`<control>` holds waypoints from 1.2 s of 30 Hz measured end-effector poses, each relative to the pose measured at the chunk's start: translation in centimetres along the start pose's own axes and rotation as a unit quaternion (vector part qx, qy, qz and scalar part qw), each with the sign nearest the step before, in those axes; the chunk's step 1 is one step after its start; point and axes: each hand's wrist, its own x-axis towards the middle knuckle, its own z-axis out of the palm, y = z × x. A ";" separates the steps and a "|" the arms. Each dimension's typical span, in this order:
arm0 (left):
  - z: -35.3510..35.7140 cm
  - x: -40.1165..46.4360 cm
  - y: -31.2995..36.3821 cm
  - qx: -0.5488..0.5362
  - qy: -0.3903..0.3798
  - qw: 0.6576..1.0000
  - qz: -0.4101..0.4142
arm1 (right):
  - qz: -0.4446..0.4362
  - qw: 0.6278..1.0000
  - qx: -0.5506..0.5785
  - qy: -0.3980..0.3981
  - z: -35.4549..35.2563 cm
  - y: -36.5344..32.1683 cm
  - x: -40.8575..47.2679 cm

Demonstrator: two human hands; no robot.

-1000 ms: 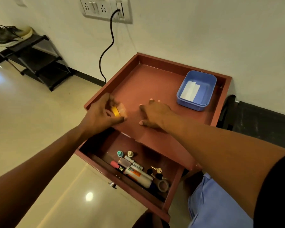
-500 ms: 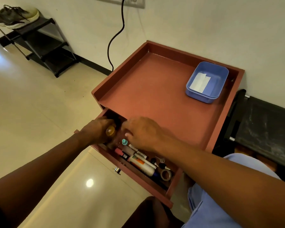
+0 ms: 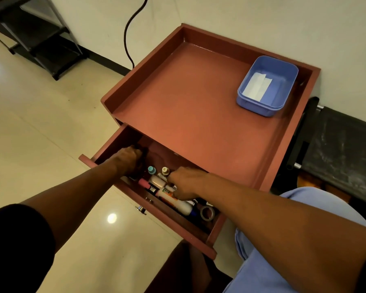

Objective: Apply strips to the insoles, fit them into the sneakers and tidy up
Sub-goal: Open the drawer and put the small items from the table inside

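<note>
The red-brown side table's drawer [image 3: 167, 221] stands pulled out. My left hand [image 3: 128, 160] reaches into its dark back left corner with the fingers curled down; the yellow tape roll it carried is hidden under the hand. My right hand [image 3: 186, 183] rests with relaxed fingers on the markers and the white glue stick [image 3: 178, 203] in the drawer's middle. A blue plastic tray [image 3: 283, 105] with white strip backing paper [image 3: 257, 86] sits at the table top's back right. No sneakers or insoles are in view.
A grey tape roll [image 3: 207, 213] lies at the drawer's right end. The table top [image 3: 188, 98] has raised rims. A black shoe rack [image 3: 40, 39] stands far left, a black cable [image 3: 128, 39] hangs down the wall, and a dark bench [image 3: 342, 149] is on the right.
Both hands left the table top and went down into the open drawer. The left hand carried the yellow tape roll to the drawer's back left corner, where it is now hidden.
</note>
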 end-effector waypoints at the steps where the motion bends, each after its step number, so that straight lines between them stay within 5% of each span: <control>1: 0.1 0.0 -0.1 0.009 -0.010 1.000 -0.005 | 0.000 1.000 -0.002 -0.001 0.0 0.0 0.1; 22: -2.7 -3.2 1.0 -0.014 -0.110 0.993 -0.031 | 0.014 1.000 -0.013 -0.015 -0.1 0.0 -1.5; 30: -6.1 -9.4 -0.3 0.058 0.010 0.987 0.148 | 0.010 1.000 0.012 0.012 -1.9 -1.4 -5.4; 36: -4.2 -13.4 0.0 0.272 0.073 0.932 0.229 | 0.016 0.998 -0.001 0.064 -1.5 -5.1 -9.3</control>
